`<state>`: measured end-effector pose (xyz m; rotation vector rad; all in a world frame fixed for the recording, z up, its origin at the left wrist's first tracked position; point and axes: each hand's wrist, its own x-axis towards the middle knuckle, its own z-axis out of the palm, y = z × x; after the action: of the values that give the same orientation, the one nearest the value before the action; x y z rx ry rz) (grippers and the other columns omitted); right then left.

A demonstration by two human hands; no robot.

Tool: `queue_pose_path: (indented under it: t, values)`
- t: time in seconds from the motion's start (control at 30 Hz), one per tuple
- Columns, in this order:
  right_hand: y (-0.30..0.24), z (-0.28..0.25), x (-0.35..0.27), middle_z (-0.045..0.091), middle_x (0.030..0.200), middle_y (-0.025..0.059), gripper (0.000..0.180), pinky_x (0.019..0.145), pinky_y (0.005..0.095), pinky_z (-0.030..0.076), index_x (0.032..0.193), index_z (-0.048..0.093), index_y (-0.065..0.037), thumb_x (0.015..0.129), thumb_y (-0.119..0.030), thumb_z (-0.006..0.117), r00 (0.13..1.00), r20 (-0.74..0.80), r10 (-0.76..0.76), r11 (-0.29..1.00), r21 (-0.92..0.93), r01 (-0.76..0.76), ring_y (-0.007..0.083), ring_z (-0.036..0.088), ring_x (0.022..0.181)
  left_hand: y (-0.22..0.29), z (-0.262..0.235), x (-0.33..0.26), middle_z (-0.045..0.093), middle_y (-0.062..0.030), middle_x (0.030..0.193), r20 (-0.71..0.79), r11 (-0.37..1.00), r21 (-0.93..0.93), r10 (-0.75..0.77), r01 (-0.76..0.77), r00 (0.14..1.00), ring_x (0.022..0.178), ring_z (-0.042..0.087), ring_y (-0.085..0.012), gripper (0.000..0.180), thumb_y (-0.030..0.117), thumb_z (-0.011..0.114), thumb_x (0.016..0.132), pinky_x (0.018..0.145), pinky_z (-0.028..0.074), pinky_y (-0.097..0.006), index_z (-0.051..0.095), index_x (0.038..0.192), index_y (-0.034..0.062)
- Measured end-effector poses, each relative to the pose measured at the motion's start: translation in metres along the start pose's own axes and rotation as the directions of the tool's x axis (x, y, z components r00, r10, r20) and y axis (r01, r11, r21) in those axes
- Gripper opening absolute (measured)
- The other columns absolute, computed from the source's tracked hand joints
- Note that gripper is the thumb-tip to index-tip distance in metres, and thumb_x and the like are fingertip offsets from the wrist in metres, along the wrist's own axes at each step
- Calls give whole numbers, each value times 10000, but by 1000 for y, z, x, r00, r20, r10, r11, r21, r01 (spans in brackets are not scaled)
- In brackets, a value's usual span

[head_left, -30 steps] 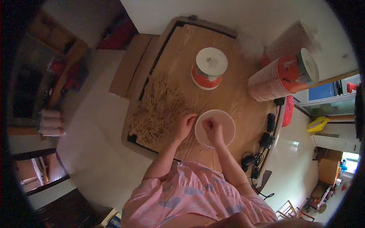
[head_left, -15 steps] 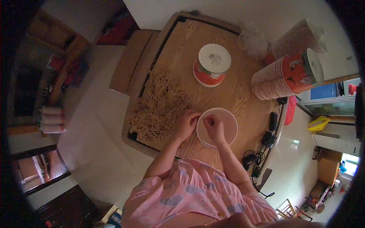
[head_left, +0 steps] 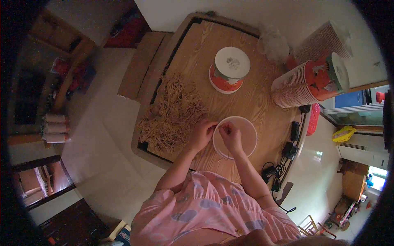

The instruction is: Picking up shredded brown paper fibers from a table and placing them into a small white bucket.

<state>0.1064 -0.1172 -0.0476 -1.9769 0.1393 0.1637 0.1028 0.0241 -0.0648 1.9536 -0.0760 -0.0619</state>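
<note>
Near frame centre, I see the white tub (head_left: 248, 136) under the right hand (head_left: 231, 139), beside the left hand (head_left: 201, 134), both curled, grips unclear.

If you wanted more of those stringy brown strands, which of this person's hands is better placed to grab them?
Probably the left hand. It is right beside the tangled brown strands, while the right hand is farther off, at the open white tub.
</note>
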Motion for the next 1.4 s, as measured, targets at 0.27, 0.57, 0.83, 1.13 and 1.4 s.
queue_pose_path:
  t: [0.27, 0.57, 0.83, 1.13, 1.4]
  values:
    - [-8, -10, -6, 555, 645, 69, 118, 546, 258, 411, 810, 551, -18, 765, -121, 588, 996, 85, 32, 999, -43, -28, 97, 492, 592, 2, 5, -6, 588, -127, 809, 9, 999, 24, 31, -31, 999, 733, 579, -270, 169, 41, 536, 749, 625, 461, -350, 588, 907, 68]
    - [-73, -32, -47, 567, 704, 118, 159, 588, 334, 445, 895, 537, -43, 755, -113, 570, 972, 235, -27, 971, -224, 81, 238, 562, 644, -31, 30, -24, 594, -68, 812, 142, 896, -378, -193, 234, 971, 719, 573, -166, 150, 125, 511, 803, 642, 460, -292, 553, 930, 59]
    - [-75, -16, -38, 591, 760, 156, 218, 581, 406, 468, 818, 562, -25, 691, -202, 574, 741, 617, -266, 667, -437, 604, 311, 587, 694, -25, 20, -20, 528, -10, 762, 526, 447, -529, -494, 721, 692, 643, 489, -99, 156, 113, 480, 832, 604, 443, -237, 525, 977, 79]
    - [-46, -41, 13, 584, 783, 122, 177, 633, 365, 442, 782, 608, -73, 734, -241, 583, 839, 541, -55, 754, -528, 390, 283, 565, 724, 5, 34, -24, 474, 20, 678, 277, 576, -619, -476, 534, 835, 548, 414, -63, 189, 134, 483, 841, 454, 349, -206, 478, 1027, 103]
    - [14, -51, 25, 562, 652, 71, 81, 542, 270, 417, 702, 591, -25, 705, -102, 616, 878, 476, 55, 917, -371, 144, 138, 526, 597, 23, 40, -21, 530, -10, 733, 293, 461, -698, -515, 548, 806, 615, 489, -84, 139, 106, 508, 824, 508, 395, -217, 469, 954, 79]
